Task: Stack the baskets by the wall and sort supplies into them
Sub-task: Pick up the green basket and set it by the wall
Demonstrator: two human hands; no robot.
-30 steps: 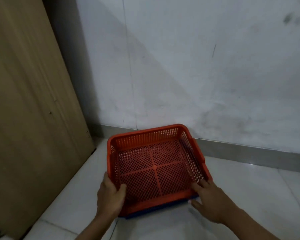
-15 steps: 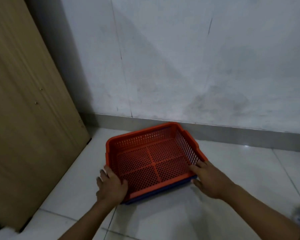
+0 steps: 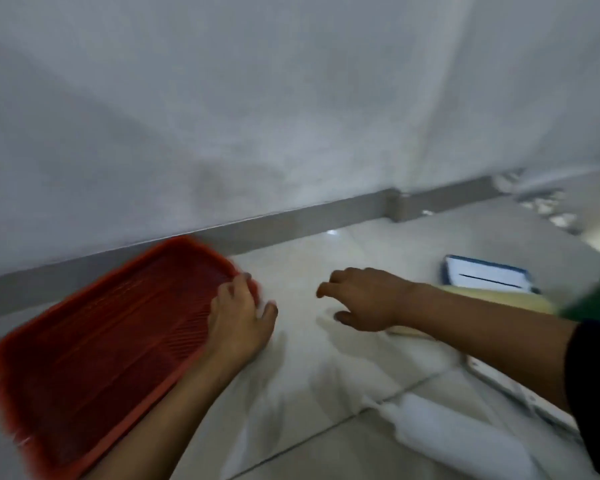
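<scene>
The floor (image 3: 326, 393) under me is pale glossy tile with thin dark grout lines, and it meets a white, scuffed wall (image 3: 257, 98) along a grey skirting strip (image 3: 291, 223). The whole view is smeared by motion.

The red basket (image 3: 101, 334) lies on the tile just in front of that skirting strip, its far corner almost touching it. It is a shallow, square-cornered tray of perforated plastic; the mesh blurs into streaks, and I cannot tell whether another basket sits beneath it.

My left hand (image 3: 238, 317) rests on the basket's right-hand edge, palm down, fingers (image 3: 236, 282) bent over the rim and the thumb spread out onto the tile. My right hand (image 3: 364, 299) hovers over bare floor to the right of the basket, apart from it, fingers loosely curled and holding nothing.

Further right of the basket lie a blue-edged white flat thing with a dark line across it (image 3: 487, 277), a pale yellow thing (image 3: 499, 299) partly hidden behind my forearm, and a white cylindrical thing (image 3: 440, 431) on the tile nearer to me, too blurred to name.
</scene>
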